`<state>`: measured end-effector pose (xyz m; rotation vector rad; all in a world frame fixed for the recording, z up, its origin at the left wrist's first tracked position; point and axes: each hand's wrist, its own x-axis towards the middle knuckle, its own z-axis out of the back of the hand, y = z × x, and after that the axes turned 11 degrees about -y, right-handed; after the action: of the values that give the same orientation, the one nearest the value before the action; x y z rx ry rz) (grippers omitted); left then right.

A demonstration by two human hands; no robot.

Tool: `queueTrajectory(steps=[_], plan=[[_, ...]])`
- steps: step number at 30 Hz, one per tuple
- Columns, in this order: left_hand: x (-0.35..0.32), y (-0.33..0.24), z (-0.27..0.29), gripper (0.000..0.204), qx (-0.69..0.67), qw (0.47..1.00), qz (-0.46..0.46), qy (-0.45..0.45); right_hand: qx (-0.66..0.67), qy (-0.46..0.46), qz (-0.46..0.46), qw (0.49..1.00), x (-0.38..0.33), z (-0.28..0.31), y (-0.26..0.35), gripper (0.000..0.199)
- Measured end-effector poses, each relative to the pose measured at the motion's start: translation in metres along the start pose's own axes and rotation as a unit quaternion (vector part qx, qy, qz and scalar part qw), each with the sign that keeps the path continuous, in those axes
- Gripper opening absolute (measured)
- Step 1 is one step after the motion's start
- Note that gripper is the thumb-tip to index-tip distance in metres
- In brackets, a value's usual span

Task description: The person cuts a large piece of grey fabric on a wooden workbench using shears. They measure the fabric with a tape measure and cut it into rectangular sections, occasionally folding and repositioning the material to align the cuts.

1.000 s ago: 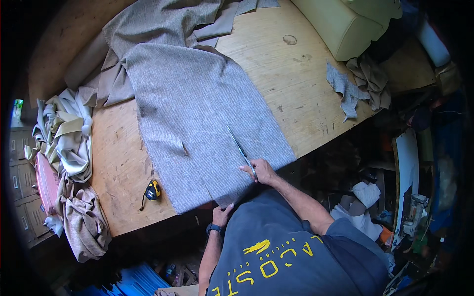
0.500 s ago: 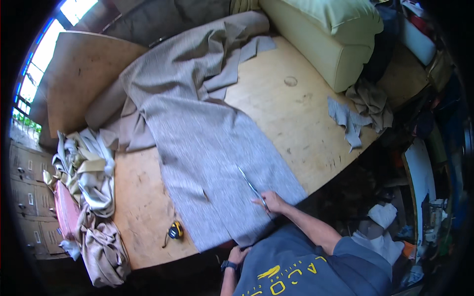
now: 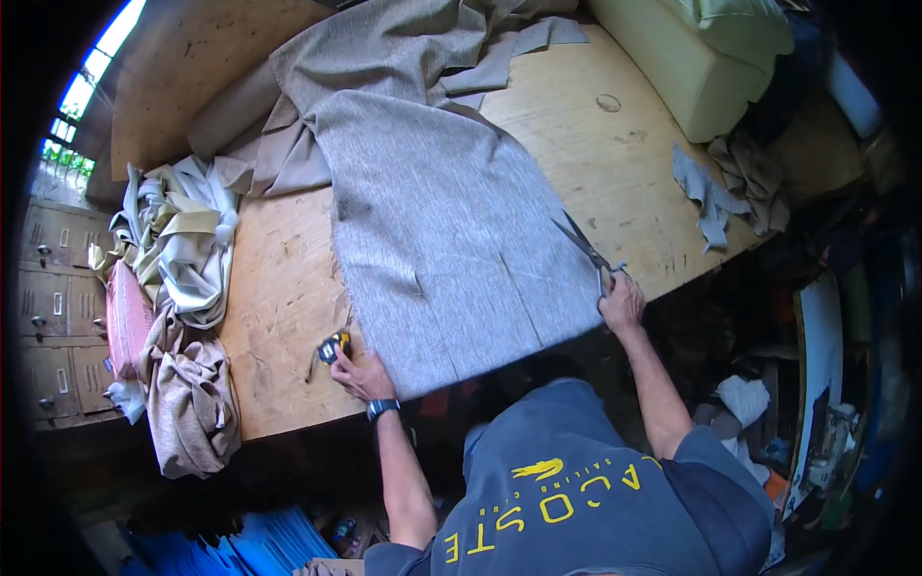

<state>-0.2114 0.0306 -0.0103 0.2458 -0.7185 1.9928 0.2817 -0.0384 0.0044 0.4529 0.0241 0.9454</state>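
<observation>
**Grey cloth on bench, shears at its right edge, cutting unfinished**

The large plywood workbench (image 3: pixel 615 163) fills the centre of the frame. Across it, from top centre to lower centre, lies the broad grey woven upholstery cloth (image 3: pixel 451 221), flat at its near end and bunched at the far end. Judged from its lie, the near panel has straight sides and a short slit near its lower edge; loose grey offcuts (image 3: pixel 715 187) sit at right, so some cutting appears done, while the bunched far part remains uncut.

The right hand (image 3: pixel 622 302), right of centre, has its arm stretched forward and its fingers closed through the handles of the steel shears (image 3: pixel 584 248), blades parted at the cloth's right edge.

The left hand (image 3: pixel 360 372), lower left of centre, fingers curled, touches the yellow-and-black tape measure (image 3: pixel 333 346) just beside the cloth's left edge.
</observation>
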Motion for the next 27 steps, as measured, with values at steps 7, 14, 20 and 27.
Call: queueTrajectory(steps=[7,14,20,27], plan=[[0.103,0.105,-0.059,0.064,-0.032,0.997,-0.065,-0.018,-0.057,0.096,-0.072,0.991,0.021,-0.015,0.008,0.032],[0.01,0.032,-0.03,0.066,0.049,0.974,-0.109,0.193,-0.08,0.108,-0.063,0.989,0.021,-0.016,0.006,0.035],[0.016,0.025,-0.024,0.031,-0.044,0.96,-0.169,0.217,-0.061,0.095,-0.048,0.992,0.016,-0.007,0.016,0.036],[-0.023,0.119,0.047,0.029,-0.106,0.937,-0.128,0.308,-0.006,0.065,-0.027,0.997,-0.086,0.037,-0.032,0.032]])
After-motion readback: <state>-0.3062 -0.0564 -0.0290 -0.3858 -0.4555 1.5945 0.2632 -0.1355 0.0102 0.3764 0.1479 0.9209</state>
